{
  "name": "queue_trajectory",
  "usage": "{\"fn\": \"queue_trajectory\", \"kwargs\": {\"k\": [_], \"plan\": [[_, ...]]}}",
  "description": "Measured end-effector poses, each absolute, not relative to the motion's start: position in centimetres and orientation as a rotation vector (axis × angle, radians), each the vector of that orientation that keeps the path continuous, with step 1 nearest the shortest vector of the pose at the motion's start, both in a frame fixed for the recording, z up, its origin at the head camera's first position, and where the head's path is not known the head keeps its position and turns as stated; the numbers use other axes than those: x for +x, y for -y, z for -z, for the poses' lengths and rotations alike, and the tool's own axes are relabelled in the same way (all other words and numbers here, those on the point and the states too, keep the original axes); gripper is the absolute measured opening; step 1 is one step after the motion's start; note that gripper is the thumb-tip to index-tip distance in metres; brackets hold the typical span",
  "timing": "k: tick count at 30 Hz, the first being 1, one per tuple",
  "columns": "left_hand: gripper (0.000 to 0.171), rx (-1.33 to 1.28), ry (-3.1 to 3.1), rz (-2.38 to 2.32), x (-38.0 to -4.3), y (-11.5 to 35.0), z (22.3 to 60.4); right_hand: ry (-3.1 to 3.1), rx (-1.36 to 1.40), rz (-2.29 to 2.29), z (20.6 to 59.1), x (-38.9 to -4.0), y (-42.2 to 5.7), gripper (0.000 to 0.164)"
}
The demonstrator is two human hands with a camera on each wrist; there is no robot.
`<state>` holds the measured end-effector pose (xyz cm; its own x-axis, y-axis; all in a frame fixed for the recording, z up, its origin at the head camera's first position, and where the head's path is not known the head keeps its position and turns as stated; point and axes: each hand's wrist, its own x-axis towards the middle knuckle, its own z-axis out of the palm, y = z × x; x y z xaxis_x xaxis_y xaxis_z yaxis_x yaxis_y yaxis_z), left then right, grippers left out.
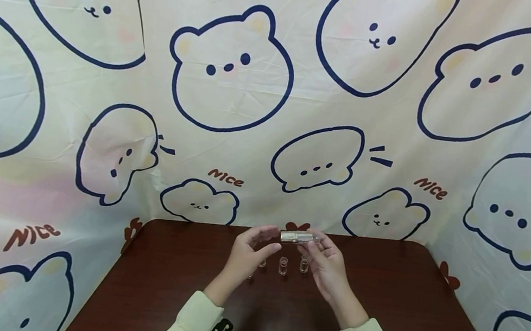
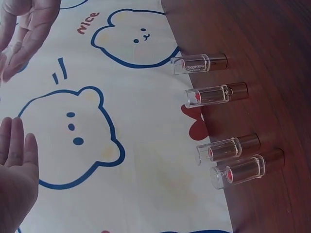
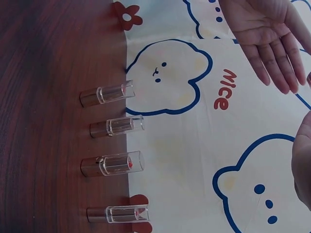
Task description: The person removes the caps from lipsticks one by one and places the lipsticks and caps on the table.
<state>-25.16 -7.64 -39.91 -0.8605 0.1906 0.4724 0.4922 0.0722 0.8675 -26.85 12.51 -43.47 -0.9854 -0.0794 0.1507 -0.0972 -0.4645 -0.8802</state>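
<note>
Right hand (image 1: pixel 329 268) gripping a silvery tube (image 1: pixel 295 238), left hand (image 1: pixel 247 251) released beside it — both above the bench (image 1: pixel 134 281).
The person's right fingers pinch the tube at its right end; the left hand's fingers extend, uncurled, just beside the tube's left end — whether they touch it cannot be told. Lower than the tube, four clear-capped lipsticks (image 1: pixel 283 266) stand upright on the bench. Beyond the tube hangs a pale cloth (image 1: pixel 257 153) with bear faces.

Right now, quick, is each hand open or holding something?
Left hand: open, fingers straight.
Right hand: holding a shiny tube.
</note>
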Motion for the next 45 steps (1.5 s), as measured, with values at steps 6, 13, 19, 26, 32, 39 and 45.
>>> {"fn": "queue_trajectory", "kwargs": {"k": [6,13,19,26,32,39,45], "plan": [[0.036,-0.678,2.121,1.902,-25.0,7.2,39.8,1.597,0.321,-2.676,43.6,-26.7,-12.3,0.039],[0.036,-0.694,2.118,1.929,-25.0,6.8,39.6,1.563,0.346,-2.687,43.7,-26.6,-12.0,0.040],[0.034,-0.714,2.123,1.902,-25.1,6.8,39.5,1.582,0.368,-2.675,43.6,-26.4,-11.7,0.033],[0.034,-0.722,2.131,1.920,-25.1,6.6,39.5,1.601,0.393,-2.672,43.5,-26.1,-11.6,0.025],[0.034,-0.745,2.123,1.928,-25.2,6.5,39.4,1.608,0.402,-2.667,43.5,-26.3,-11.6,0.024],[0.029,-0.753,2.106,1.916,-25.1,6.4,39.4,1.609,0.390,-2.661,43.5,-26.3,-11.6,0.025],[0.025,-0.753,2.096,1.886,-25.0,6.4,39.3,1.626,0.374,-2.641,43.5,-26.2,-11.6,0.034]]}}
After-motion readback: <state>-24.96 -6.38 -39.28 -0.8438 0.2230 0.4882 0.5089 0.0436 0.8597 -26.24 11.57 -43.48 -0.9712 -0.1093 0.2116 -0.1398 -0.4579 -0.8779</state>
